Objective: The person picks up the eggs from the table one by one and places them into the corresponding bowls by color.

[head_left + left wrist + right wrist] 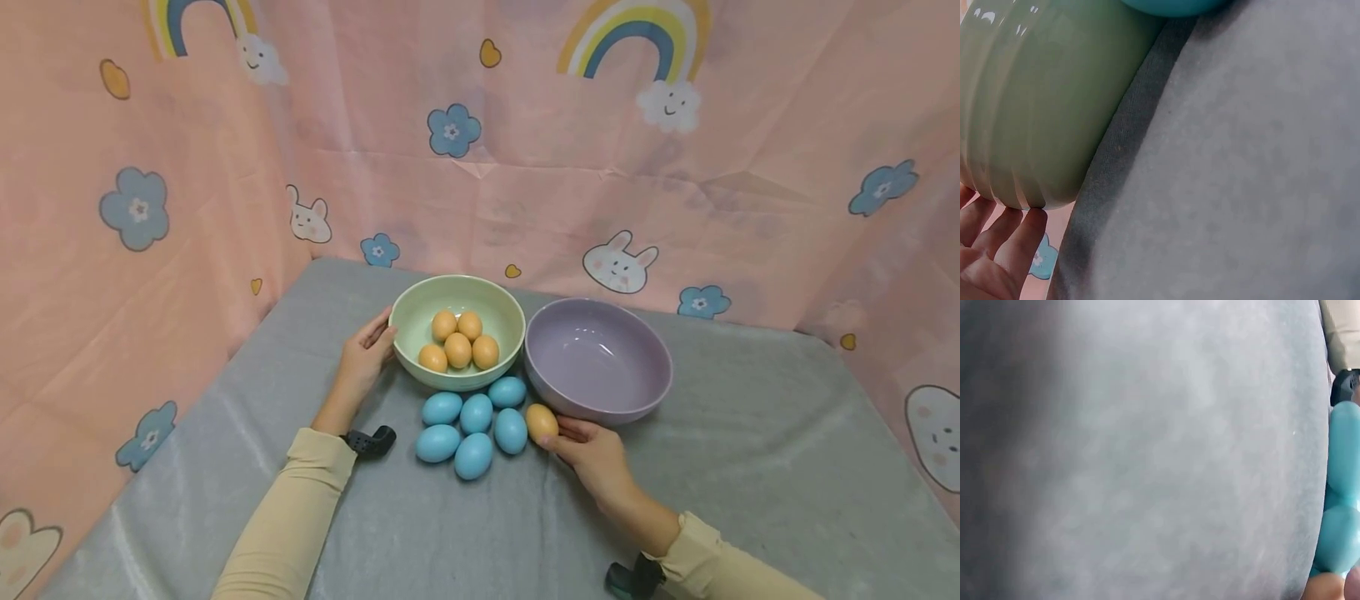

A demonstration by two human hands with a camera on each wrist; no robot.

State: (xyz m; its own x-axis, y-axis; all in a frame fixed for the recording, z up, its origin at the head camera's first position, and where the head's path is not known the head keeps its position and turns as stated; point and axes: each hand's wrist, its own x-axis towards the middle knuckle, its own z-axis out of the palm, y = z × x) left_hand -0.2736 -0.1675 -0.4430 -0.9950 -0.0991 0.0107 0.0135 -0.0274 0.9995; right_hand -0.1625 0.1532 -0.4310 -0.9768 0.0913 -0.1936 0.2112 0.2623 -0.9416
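My left hand [362, 362] rests its fingertips against the outer left side of a pale green bowl [411, 360]. In the left wrist view, fairly straight fingers [1022, 244] touch the bowl's ridged wall [1047, 125]. Several orange eggs [458, 350] lie inside that bowl. In front of it, several blue eggs [476, 413] are grouped on the grey cloth. Beside their right edge, my right hand [600, 467] pinches one orange egg [542, 424] between thumb and fingers, close to the front of the purple bowl [637, 392]. The right wrist view catches mostly cloth, with blue eggs [1339, 540] at its edge.
The two bowls stand side by side towards the back of the table covered in grey cloth [765, 467]. A pink patterned curtain [525, 208] hangs behind and at both sides. Each wrist wears a black strap device [371, 442].
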